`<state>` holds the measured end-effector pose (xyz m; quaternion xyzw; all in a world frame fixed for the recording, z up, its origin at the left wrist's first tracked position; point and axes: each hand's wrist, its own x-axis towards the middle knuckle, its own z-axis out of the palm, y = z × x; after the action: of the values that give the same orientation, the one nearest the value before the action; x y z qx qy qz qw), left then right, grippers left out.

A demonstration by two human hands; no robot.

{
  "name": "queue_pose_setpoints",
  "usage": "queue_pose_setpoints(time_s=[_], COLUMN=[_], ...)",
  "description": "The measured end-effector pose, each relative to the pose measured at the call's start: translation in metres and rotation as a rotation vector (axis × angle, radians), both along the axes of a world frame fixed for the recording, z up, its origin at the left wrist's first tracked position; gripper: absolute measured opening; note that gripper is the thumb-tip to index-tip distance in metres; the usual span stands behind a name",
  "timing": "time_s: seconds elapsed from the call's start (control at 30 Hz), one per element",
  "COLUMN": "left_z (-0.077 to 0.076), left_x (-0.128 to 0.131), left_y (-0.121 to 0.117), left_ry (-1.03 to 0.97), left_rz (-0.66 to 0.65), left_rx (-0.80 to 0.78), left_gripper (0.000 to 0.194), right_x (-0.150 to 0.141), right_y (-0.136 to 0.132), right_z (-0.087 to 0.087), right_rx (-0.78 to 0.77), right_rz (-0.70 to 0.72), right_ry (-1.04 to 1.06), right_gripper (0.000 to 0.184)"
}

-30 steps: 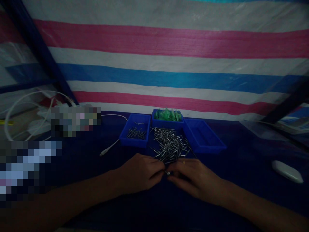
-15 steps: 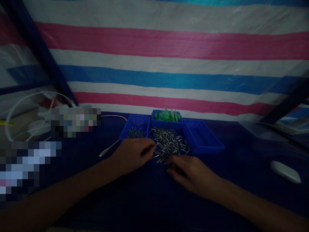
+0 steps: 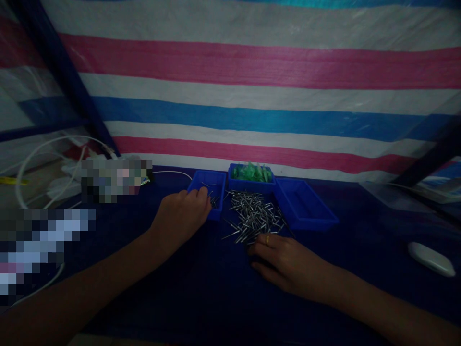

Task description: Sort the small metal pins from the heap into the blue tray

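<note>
A heap of thin shiny metal pins (image 3: 252, 214), which look like blind rivets, lies loose on the dark blue table. My left hand (image 3: 182, 211) is over the near left side of the left blue tray (image 3: 219, 211), its fingers bent down and closed; whatever they hold is hidden. More of these rivets (image 3: 213, 201) lie in that tray, partly behind my fingers. My right hand (image 3: 283, 257), with a ring on one finger, rests at the near edge of the heap. Its fingers are curled in towards the thumb, and what is between them is too dark to make out.
Behind the heap stands a blue tray (image 3: 252, 184) filled with green plastic pieces (image 3: 252, 171). Another blue tray (image 3: 306, 204) sits at the right of the heap. A white mouse-shaped object (image 3: 431, 259) lies far right. White cables (image 3: 25, 178) and plastic bags are on the left.
My left hand has moved left and away from me, from beside the heap to over the left tray. The right hand has stayed at the heap's near edge, its fingers shifted slightly.
</note>
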<state>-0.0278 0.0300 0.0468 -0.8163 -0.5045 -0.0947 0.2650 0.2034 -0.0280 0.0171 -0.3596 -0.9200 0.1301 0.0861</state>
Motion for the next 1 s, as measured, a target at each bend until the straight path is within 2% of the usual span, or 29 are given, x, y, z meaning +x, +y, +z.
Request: queue_pose_setpoints(time_s=[0.07,0.17,0.23,0.37,0.8,1.0], left_z=[-0.001,-0.009,-0.017,-0.028,-0.026,-0.022], left_x=[0.003,0.008,0.011,0.012,0.013,0.011], left_y=[-0.006,-0.014,-0.017,-0.016,-0.021,-0.017], left_ry=[0.037,0.143,0.183,0.171,0.133,0.249], left_rz=[-0.146,-0.464,-0.576,-0.568,-0.334,-0.357], left_rx=[-0.006,-0.132,-0.223,-0.285,-0.328,-0.404], left_gripper=[0.023,0.014,0.010,0.004,0.008,0.027], right_x=[0.000,0.000,0.000,0.002,0.003,0.003], right_y=[0.000,0.001,0.001,0.002,0.001,0.000], right_z=[0.000,0.001,0.001,0.001,0.001,0.004], right_rx=[-0.001,-0.012,-0.036,-0.059,-0.055,-0.080], right_rz=[0.003,-0.003,-0.007,-0.007,-0.003,-0.004], right_ry=[-0.005,-0.004,-0.001,0.021,0.030,0.015], right_gripper=[0.013,0.014,0.015,0.016,0.017,0.016])
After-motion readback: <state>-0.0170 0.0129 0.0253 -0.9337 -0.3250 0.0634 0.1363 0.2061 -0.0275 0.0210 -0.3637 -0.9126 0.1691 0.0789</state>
